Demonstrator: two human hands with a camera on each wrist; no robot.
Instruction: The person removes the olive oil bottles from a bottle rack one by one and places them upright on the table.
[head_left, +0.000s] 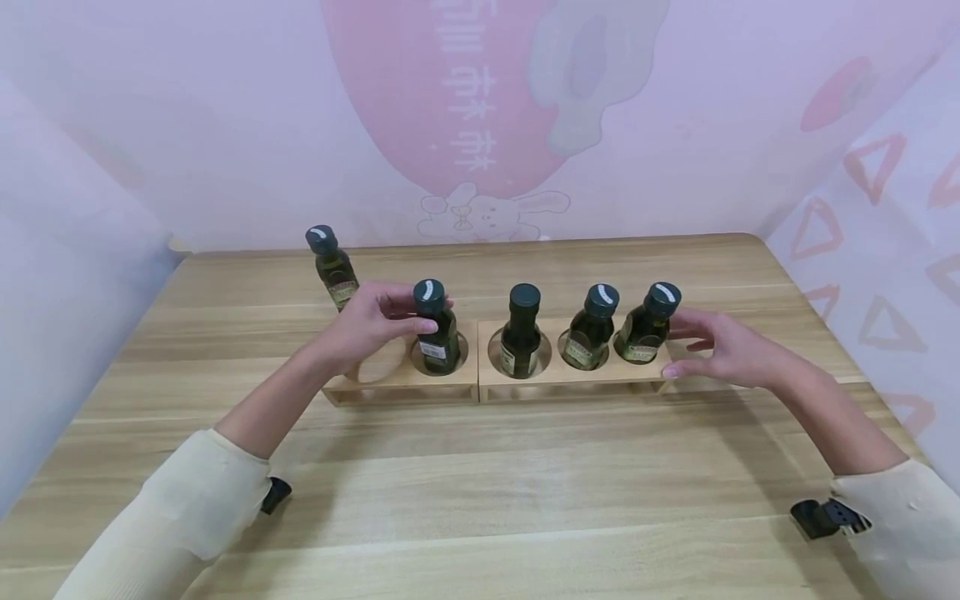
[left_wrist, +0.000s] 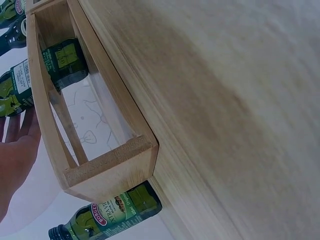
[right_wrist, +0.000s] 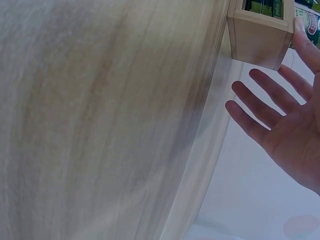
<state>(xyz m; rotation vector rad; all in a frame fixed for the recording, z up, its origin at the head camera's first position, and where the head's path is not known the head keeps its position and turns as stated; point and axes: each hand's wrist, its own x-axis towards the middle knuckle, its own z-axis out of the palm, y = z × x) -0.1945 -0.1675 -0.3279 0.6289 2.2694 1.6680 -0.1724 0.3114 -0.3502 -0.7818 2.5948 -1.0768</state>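
My left hand [head_left: 367, 327] grips a dark green olive oil bottle [head_left: 437, 342], thumb across its front and fingers behind. This bottle stands in a round hole of the left wooden rack [head_left: 386, 379]; the left wrist view shows its base inside the rack. At the right rack's [head_left: 573, 379] right end, my right hand [head_left: 720, 346] has its fingers spread. Its thumb touches the rack edge beside the rightmost bottle [head_left: 647, 325]. Two more bottles, a narrow-necked one [head_left: 521, 337] and a wider one [head_left: 591, 329], stand in the right rack's other holes.
Behind the left rack's left end stands another olive oil bottle [head_left: 333, 267], partly hidden by my left hand. Both racks sit end to end on a wooden table [head_left: 480, 483]. A printed pale sheet [head_left: 247, 133] hangs beyond the table's back edge.
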